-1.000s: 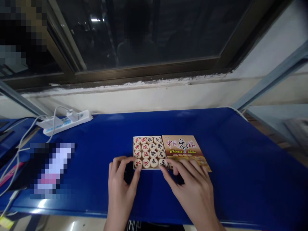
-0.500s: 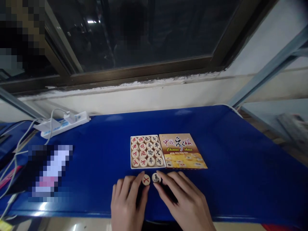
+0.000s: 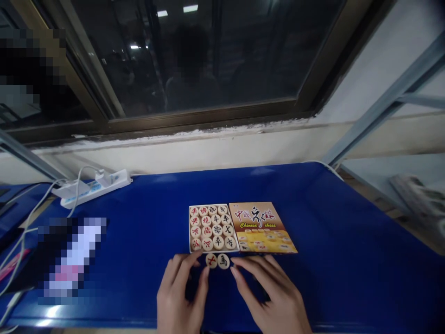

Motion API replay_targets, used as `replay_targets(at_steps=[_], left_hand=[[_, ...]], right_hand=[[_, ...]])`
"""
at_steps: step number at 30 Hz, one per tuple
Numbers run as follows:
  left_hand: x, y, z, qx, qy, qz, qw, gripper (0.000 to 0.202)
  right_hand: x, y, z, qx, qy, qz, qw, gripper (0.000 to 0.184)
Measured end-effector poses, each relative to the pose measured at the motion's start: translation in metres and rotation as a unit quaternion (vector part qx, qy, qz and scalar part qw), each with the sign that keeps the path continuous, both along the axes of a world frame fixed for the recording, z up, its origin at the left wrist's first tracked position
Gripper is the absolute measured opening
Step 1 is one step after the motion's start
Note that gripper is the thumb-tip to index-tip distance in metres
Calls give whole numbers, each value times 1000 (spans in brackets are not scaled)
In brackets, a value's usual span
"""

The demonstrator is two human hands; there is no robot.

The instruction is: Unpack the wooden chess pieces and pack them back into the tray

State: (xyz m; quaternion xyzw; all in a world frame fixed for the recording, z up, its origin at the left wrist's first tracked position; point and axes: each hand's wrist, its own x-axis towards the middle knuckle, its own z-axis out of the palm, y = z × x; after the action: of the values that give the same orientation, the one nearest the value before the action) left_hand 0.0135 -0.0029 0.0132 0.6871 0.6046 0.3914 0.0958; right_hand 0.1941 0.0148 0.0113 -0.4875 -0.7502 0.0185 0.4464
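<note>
A wooden Chinese chess piece with a red character point(image 3: 211, 260) and one with a black horse character point(image 3: 223, 261) lie side by side on the blue table, just below the box tray. My left hand point(image 3: 182, 290) is left of the red piece, its thumb tip at the edge and its index finger off it; contact is unclear. Right of the black piece, a small gap separates it from my right hand point(image 3: 269, 290), whose thumb and index finger are slightly parted. The white box tray point(image 3: 190, 234) holds rows of red and black pieces.
The printed Chinese chess box lid point(image 3: 266, 227) lies against the tray's right side. A white power strip point(image 3: 100, 185) with cables sits at the back left. Nearer on the left is a blurred-out object point(image 3: 74, 255). Window and wall stand behind the blue table point(image 3: 156, 195).
Both hands have let go of the two pieces and drawn slightly outward. The pieces now sit closer together and nearer the tray. The camera has tilted up a little.
</note>
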Motion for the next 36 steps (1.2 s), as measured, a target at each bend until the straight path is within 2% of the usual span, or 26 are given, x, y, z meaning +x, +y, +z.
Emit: replay_targets(at_steps=[4, 8, 15, 22, 31, 36], left_hand=[[2, 22, 6, 18, 66, 33, 997, 19], [4, 34, 3, 31, 107, 44, 993, 16], [3, 35, -2, 39, 75, 34, 996, 20], [3, 37, 1, -1, -23, 8, 1000, 17], [0, 37, 2, -2, -26, -7, 1000, 18], [-3, 39, 3, -45, -46, -18, 998, 15]], right_hand=[[-10, 12, 3, -38, -27, -48, 998, 16], [-22, 22, -2, -47, -65, -83, 993, 20], [-23, 28, -5, -32, -38, -76, 996, 20], [-22, 28, -4, -44, -39, -61, 996, 15], [-23, 25, -5, -24, -39, -67, 997, 16], [-24, 24, -5, -23, -35, -74, 996, 17]])
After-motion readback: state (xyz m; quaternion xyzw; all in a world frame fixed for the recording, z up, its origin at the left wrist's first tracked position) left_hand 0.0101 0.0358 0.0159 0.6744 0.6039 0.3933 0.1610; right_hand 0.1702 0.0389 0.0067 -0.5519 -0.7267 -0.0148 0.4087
